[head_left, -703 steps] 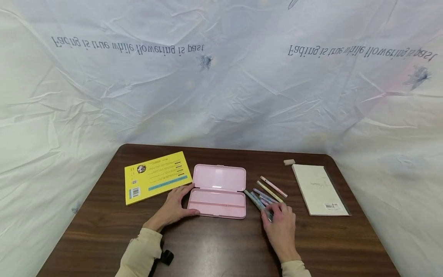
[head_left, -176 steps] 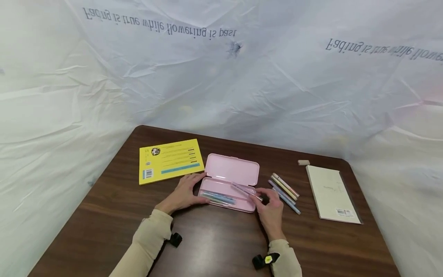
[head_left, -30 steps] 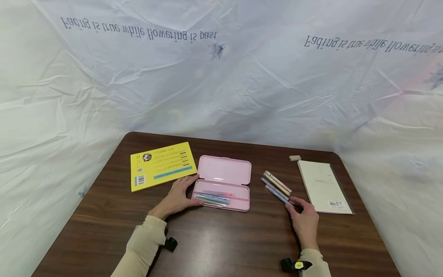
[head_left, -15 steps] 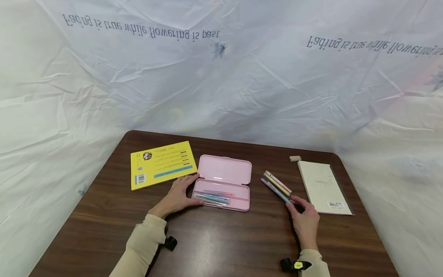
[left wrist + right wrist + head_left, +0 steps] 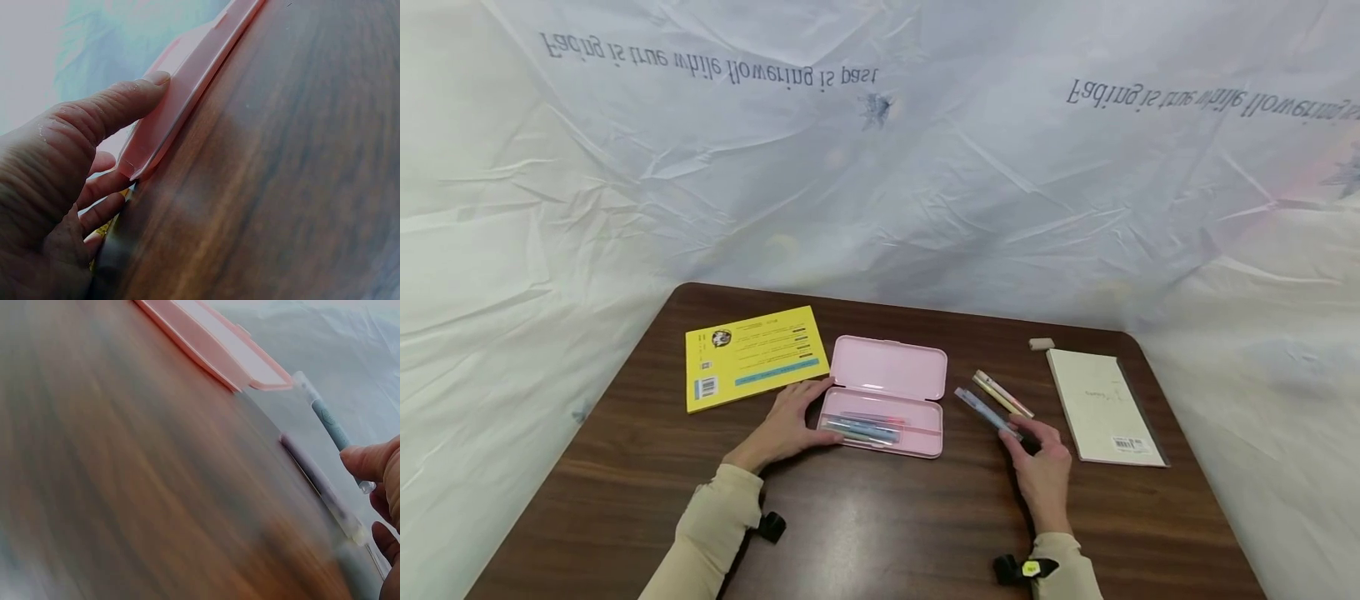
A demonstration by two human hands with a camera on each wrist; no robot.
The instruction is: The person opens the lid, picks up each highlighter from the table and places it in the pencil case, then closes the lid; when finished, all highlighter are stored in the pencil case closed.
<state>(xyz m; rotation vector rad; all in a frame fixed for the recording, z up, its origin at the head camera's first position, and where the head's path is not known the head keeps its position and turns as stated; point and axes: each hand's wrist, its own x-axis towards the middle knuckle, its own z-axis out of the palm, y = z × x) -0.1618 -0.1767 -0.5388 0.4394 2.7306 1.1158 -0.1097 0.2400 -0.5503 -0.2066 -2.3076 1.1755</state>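
Observation:
A pink pencil case (image 5: 889, 368) lies with its lid back, and several pens (image 5: 861, 431) rest in its tray. My left hand (image 5: 784, 427) holds the case's left end; in the left wrist view its thumb (image 5: 140, 94) lies on the front wall with the other fingers around the corner. My right hand (image 5: 1043, 467) pinches a blue pen (image 5: 332, 427) near one end. The right wrist view has this pen raised above a purple pen (image 5: 315, 478) on the table. A yellow pen (image 5: 992, 393) and a pink-and-white pen (image 5: 1011, 396) lie just beyond.
A yellow book (image 5: 756, 358) lies left of the case. To the right are a cream notebook (image 5: 1101, 408) and a small eraser (image 5: 1041, 343) by its far corner. A white printed cloth (image 5: 880, 208) hangs behind the dark wooden table (image 5: 880, 517).
Since half a second ago my right hand has moved left with the blue pen, away from the notebook. Over the longer span, several pens went into the case. My left hand stays at the case.

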